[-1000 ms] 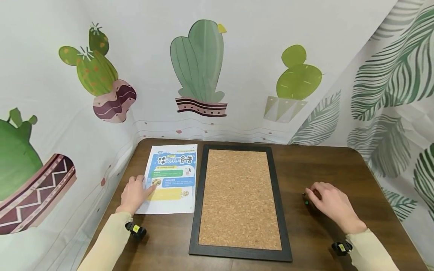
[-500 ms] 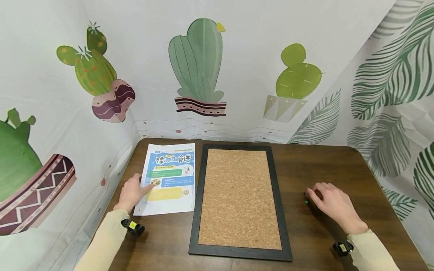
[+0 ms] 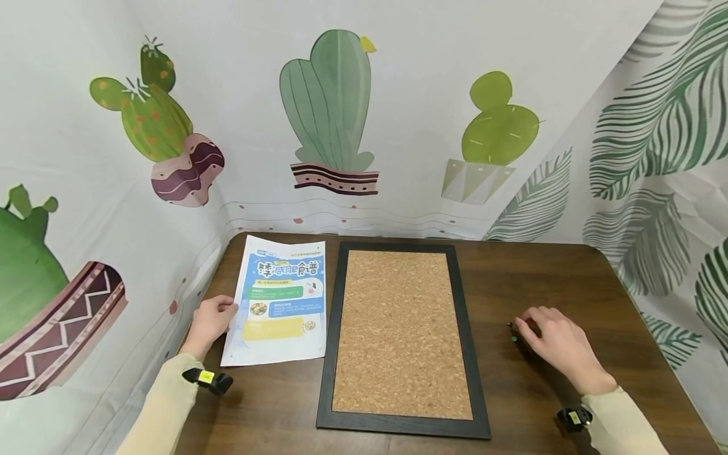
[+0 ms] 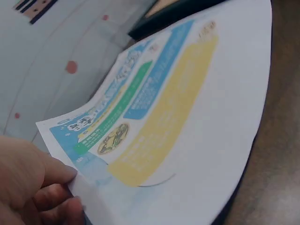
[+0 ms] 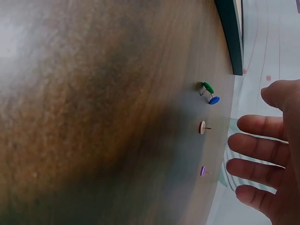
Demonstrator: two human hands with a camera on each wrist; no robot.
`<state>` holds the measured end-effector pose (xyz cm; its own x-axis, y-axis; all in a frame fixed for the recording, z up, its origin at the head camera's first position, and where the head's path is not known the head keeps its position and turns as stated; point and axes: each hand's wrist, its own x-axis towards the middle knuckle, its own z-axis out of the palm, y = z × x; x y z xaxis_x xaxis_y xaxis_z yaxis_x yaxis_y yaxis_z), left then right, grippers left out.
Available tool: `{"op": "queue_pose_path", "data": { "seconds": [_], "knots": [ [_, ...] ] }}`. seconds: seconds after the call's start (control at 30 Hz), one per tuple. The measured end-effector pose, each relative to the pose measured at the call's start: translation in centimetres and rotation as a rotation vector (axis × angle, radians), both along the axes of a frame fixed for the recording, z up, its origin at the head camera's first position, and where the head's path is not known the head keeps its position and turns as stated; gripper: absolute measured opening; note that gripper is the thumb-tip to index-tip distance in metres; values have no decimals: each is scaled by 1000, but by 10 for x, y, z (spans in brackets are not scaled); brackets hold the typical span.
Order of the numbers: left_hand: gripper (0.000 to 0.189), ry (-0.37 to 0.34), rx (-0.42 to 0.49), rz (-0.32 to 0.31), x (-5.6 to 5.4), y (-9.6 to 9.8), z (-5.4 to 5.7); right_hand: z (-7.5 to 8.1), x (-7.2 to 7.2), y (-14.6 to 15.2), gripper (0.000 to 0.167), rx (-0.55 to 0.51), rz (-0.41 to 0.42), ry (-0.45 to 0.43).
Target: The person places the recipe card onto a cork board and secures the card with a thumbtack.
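A printed paper sheet [image 3: 273, 328], blue at the top with green and yellow boxes, lies left of the cork board [image 3: 404, 335]. My left hand [image 3: 210, 322] pinches its left edge between thumb and curled fingers; in the left wrist view the sheet [image 4: 220, 112] bows upward. Over on the right, my right hand [image 3: 557, 341] is held above the table, fingers relaxed and holding nothing. Near its fingers, the right wrist view has a green thumbtack [image 5: 207, 87], a blue thumbtack [image 5: 214, 100], a pale pink thumbtack [image 5: 202, 127] and a purple thumbtack [image 5: 203, 171].
The cork board's black frame [image 3: 478, 379] stands between the two hands, close beside the paper. Dark brown wood makes up the tabletop [image 3: 546, 272]. A white cloth backdrop [image 3: 409, 63] printed with cacti and leaves rises behind the table and at its sides.
My left hand has drawn back left from lying over the sheet to its left edge. The sheet has shifted slightly left and tilted. The right hand stays nearly still.
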<state>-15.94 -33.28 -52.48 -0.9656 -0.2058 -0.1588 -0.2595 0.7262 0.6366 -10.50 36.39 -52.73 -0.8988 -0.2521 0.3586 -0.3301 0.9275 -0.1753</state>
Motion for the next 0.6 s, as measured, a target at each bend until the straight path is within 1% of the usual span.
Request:
{"op": "queue_pose_path", "data": {
  "seconds": [0.13,0.3,0.37,0.47,0.53,0.6],
  "knots": [
    [37,26,39,42,1,-9,5,1,1,0,10,-3,-4,-22],
    [41,43,108,112,2,-17,14,3,3,1,9,-9,-18,-48],
    [41,34,140,146,3,-19,18,3,3,2,9,-8,-23,-61],
    [44,10,198,179,4,-20,23,2,4,3,8,-2,-29,-77],
    [46,-3,226,188,5,-19,26,3,5,4,8,0,-34,-83],
    [49,-20,265,181,7,-19,30,3,5,4,8,0,-37,-86]
  ]
}}
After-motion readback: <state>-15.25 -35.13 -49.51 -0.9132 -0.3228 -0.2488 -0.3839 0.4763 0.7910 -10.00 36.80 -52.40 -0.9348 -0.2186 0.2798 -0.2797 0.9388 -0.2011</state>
